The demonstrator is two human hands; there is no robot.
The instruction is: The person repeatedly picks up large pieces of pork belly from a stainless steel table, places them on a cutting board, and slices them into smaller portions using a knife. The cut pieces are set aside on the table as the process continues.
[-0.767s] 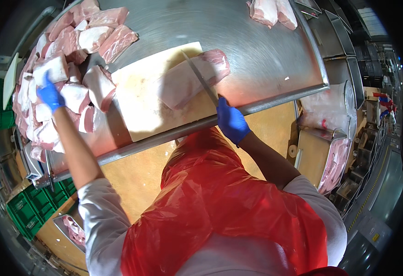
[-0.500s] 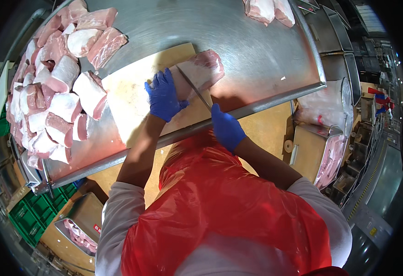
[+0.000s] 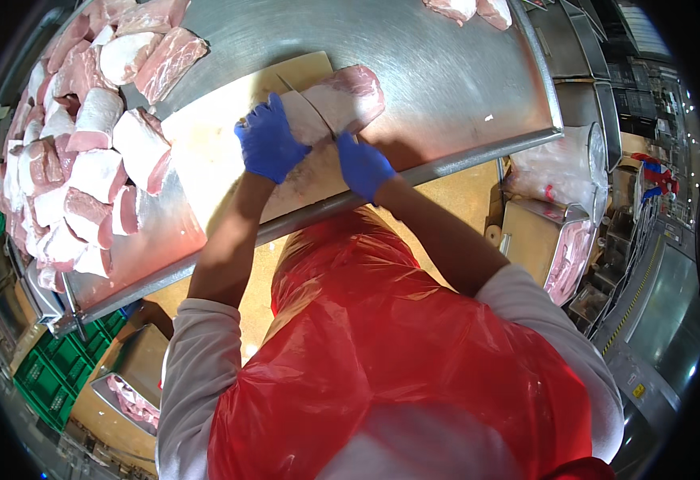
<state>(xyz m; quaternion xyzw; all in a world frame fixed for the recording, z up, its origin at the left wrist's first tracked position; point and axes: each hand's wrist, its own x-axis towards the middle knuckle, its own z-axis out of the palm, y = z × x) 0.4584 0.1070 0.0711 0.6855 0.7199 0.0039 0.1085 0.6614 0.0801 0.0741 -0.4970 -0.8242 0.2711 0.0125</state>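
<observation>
A pale pink pork loin (image 3: 352, 94) with a white fat side lies across the cream cutting board (image 3: 206, 120). My left hand (image 3: 271, 142), in a blue glove, is closed over the loin's left end, fingers curled and pressing it to the board. In my blue-gloved right hand (image 3: 364, 166) is the handle of a knife (image 3: 285, 82). Its blade is sunk in the meat, and the tip sticks out past the far side. A cut line runs across the loin between my hands. The glove hides most of the handle.
Many cut pork pieces (image 3: 94, 172) are heaped on the steel table (image 3: 438, 88) at left. More meat (image 3: 454, 8) lies at the far edge. A raised metal rim borders the near side. Green crates (image 3: 66, 360) and meat-filled metal bins (image 3: 570, 252) stand lower down.
My right hand has moved forward and left, pushing the knife through the loin so its tip emerges beyond. My left hand stays on the meat. The whole view has shifted slightly.
</observation>
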